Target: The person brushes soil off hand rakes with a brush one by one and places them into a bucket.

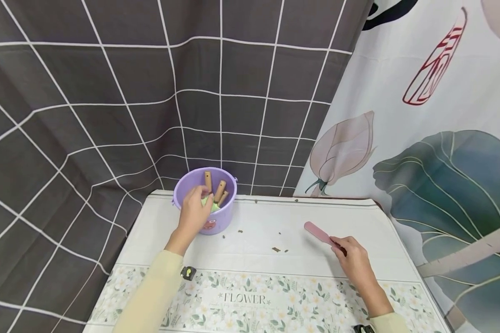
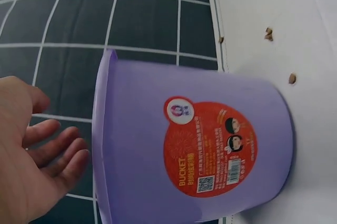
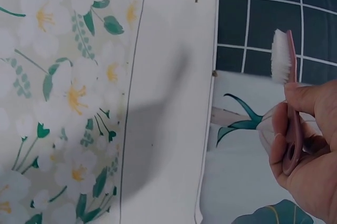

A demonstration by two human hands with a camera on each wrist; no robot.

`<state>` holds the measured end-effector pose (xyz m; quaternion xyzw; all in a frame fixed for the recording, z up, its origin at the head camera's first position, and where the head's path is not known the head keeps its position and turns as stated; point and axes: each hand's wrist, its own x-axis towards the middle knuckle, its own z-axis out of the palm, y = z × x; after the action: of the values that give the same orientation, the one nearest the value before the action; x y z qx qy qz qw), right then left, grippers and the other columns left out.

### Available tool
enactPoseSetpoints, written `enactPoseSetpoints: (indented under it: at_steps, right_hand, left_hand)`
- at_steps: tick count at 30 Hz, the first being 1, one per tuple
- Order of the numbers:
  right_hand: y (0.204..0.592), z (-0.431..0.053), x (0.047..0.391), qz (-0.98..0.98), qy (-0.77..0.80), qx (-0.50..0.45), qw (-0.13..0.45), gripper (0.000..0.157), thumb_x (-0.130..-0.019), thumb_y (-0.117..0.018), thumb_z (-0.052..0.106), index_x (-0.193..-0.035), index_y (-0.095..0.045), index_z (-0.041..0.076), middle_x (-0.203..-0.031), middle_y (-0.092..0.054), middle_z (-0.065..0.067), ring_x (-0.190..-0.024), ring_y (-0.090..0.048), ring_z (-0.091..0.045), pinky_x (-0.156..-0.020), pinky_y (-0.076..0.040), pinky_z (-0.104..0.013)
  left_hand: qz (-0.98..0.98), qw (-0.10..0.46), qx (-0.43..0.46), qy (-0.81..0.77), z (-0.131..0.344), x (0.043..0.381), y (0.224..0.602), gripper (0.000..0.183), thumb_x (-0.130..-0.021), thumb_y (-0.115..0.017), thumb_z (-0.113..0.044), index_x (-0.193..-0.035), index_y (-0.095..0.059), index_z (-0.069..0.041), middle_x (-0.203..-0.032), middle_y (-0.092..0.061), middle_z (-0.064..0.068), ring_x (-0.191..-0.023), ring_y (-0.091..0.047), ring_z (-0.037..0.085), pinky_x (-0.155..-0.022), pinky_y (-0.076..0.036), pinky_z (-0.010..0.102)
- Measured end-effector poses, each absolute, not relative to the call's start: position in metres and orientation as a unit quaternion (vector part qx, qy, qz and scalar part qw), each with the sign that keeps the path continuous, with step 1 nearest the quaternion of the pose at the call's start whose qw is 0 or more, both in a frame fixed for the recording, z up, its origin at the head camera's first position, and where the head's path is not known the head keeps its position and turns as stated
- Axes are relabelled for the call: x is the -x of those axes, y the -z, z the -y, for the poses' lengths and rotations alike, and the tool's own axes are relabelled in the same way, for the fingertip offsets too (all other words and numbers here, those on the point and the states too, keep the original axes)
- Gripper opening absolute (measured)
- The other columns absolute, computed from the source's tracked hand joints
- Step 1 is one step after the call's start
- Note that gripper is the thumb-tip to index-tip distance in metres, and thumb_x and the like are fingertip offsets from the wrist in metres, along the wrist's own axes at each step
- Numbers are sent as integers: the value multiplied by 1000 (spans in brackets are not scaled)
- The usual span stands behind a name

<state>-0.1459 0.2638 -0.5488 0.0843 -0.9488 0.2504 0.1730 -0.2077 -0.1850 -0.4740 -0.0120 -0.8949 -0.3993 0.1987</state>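
A pink brush (image 1: 316, 232) with white bristles (image 3: 281, 55) is gripped by the handle in my right hand (image 1: 354, 260), raised over the right part of the table. My left hand (image 1: 195, 210) is at the mouth of a purple bucket (image 1: 221, 223), near the rim. Its fingers (image 2: 55, 150) are loosely bent, and nothing shows between them in the left wrist view. Inside the bucket stand several wooden handles (image 1: 220, 190) and a light green thing (image 1: 215, 206), partly hidden by the hand.
Small brown bits (image 1: 276, 249) lie scattered on the white table (image 1: 258, 217), some near its back edge. A floral band with "FLOWER" lettering (image 1: 245, 299) crosses the front. Behind hang a dark grid-patterned curtain (image 1: 250, 115) and a white printed cloth (image 1: 358, 92).
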Motion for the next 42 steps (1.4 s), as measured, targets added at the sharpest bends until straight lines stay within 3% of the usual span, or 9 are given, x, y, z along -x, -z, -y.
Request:
enactPoseSetpoints:
  at_steps: [8, 13, 18, 26, 35, 42]
  right_hand:
    - [543, -267, 148, 947, -243, -84, 192, 30, -86, -80, -2, -115, -76, 1, -95, -65, -14, -76, -60, -19, -55, -50, -26]
    - [541, -268, 148, 949, -246, -73, 184, 30, -87, -80, -1, -116, -76, 0, -96, -66, -14, -75, -59, -19, -55, -49, -25]
    - [543, -269, 146, 950, -251, -59, 179, 29, -87, -79, 0, -116, -76, 0, -95, -65, -15, -74, -56, -18, -54, -47, -24]
    - [559, -269, 138, 950, -270, -29, 155, 27, -91, -77, 2, -118, -75, 0, -96, -67, -14, -74, -56, -16, -55, -51, -22]
    - [572, -266, 132, 946, -284, -27, 155, 25, -91, -76, 2, -116, -76, 0, -93, -67, -12, -76, -60, -15, -59, -56, -24]
    - [581, -258, 124, 948, -309, 0, 75, 28, -98, -70, 6, -125, -71, 0, -102, -68, -14, -90, -67, -24, -75, -62, -37]
  left_hand:
    - [879, 286, 89, 372, 177, 179, 492, 19, -91, -73, -3, -108, -67, 3, -102, -70, 16, -92, -68, 33, -80, -62, 44]
    - [867, 290, 120, 387, 174, 160, 505, 17, -91, -72, 1, -107, -67, 2, -101, -69, 15, -90, -71, 30, -75, -65, 37]
    - [869, 266, 108, 404, 173, 142, 523, 16, -91, -71, 2, -107, -67, 1, -100, -70, 13, -90, -72, 28, -81, -65, 38]
    - [891, 226, 71, 388, 172, 129, 552, 16, -92, -70, -2, -107, -68, -4, -101, -71, 9, -89, -69, 22, -71, -62, 33]
    - [920, 167, 61, 350, 168, 122, 568, 21, -93, -72, -8, -113, -66, -3, -105, -70, 11, -99, -69, 28, -89, -61, 46]
    - [936, 90, 34, 339, 164, 119, 577, 30, -98, -68, -15, -125, -62, -2, -115, -69, 16, -110, -68, 35, -97, -59, 51]
